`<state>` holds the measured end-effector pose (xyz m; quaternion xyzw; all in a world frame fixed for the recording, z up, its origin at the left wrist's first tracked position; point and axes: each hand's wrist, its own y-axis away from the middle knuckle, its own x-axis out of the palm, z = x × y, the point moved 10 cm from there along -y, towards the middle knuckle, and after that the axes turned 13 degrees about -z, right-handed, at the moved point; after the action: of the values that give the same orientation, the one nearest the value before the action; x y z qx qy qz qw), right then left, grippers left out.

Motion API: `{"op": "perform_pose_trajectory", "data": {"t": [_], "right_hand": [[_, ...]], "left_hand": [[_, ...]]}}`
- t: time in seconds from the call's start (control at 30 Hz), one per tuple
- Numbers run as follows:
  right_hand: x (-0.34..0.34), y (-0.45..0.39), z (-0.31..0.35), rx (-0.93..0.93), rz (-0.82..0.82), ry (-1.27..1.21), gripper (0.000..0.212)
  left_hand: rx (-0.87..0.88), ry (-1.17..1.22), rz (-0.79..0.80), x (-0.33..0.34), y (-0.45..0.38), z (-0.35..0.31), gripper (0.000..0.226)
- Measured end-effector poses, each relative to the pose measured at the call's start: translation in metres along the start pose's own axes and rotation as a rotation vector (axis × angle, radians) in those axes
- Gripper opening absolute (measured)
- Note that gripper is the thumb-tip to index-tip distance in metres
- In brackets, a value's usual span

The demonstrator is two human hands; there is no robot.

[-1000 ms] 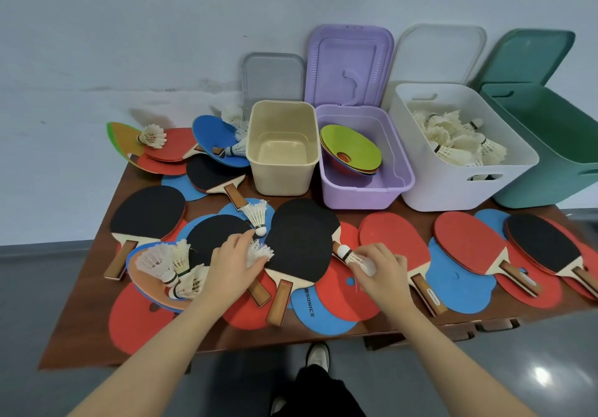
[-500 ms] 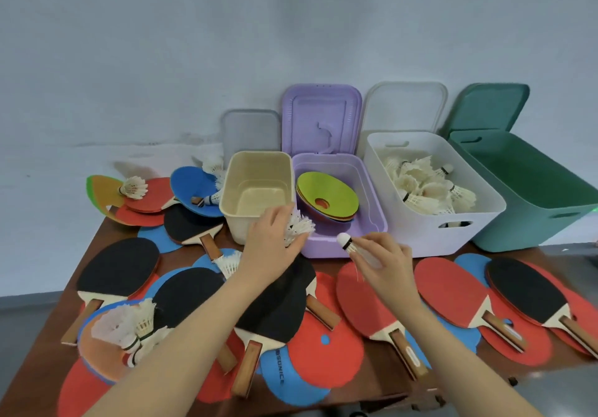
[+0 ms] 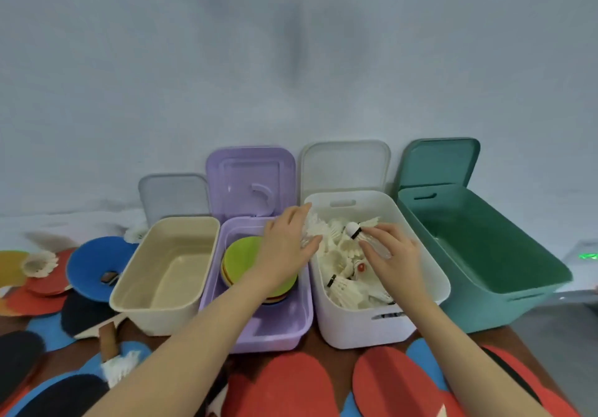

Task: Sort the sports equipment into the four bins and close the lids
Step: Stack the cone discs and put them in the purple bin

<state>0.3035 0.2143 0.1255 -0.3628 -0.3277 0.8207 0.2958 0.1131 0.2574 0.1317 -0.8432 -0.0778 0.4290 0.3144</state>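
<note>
Moved: both my hands have come up from the tabletop to the white bin (image 3: 356,326).
Left hand (image 3: 284,248): curled around a shuttlecock (image 3: 312,225) at the bin's left rim.
Right hand (image 3: 391,258): pinching another shuttlecock (image 3: 354,230) over the bin's middle.
Risk: left one could fall into the purple bin (image 3: 268,335) alongside if let go early.
Writing: none readable.

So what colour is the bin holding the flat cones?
Purple bin, seen clearly in the head view.

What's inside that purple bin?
The purple bin holds a stack of flat cones, lime green on top, with orange and red edges below. The left hand and forearm cover part of the stack.
</note>
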Motion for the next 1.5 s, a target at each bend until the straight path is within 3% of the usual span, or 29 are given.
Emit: {"op": "perform_pose_trajectory", "data": {"t": [0.27,0.53,0.6,0.73,0.8,0.93,1.27,1.37,1.5], "right_hand": [[0.042,-0.074,-0.099,0.168,0.092,0.096,0.02],[0.128,-0.084,-0.146,0.141,0.319,0.229,0.027],[0.149,-0.073,-0.159,0.163,0.45,0.242,0.032],[0.182,-0.03,-0.167,0.088,0.875,0.302,0.045],[0.183,-0.021,-0.167,0.1,0.952,0.314,0.05],[0.173,-0.031,-0.158,0.109,0.878,0.324,0.053],[0.113,-0.054,-0.055,-0.065,0.517,0.218,0.044],[0.103,-0.043,-0.016,-0.102,0.445,0.125,0.038],[0.108,-0.019,0.038,-0.155,0.445,0.043,0.038]], "left_hand": [[-0.078,-0.028,0.129,0.097,-0.066,-0.007,0.062],[-0.09,-0.253,0.279,0.166,-0.091,0.028,0.063],[-0.087,-0.338,0.384,0.183,-0.085,0.037,0.067],[-0.048,-0.443,0.545,0.202,-0.074,0.049,0.074],[-0.032,-0.467,0.587,0.203,-0.073,0.049,0.069],[-0.065,-0.474,0.544,0.187,-0.068,0.052,0.059],[-0.072,-0.375,0.133,0.054,-0.057,0.028,0.049],[-0.07,-0.412,0.093,0.014,-0.037,0.036,0.052],[-0.112,-0.428,0.034,-0.034,-0.004,0.06,0.072]]}}
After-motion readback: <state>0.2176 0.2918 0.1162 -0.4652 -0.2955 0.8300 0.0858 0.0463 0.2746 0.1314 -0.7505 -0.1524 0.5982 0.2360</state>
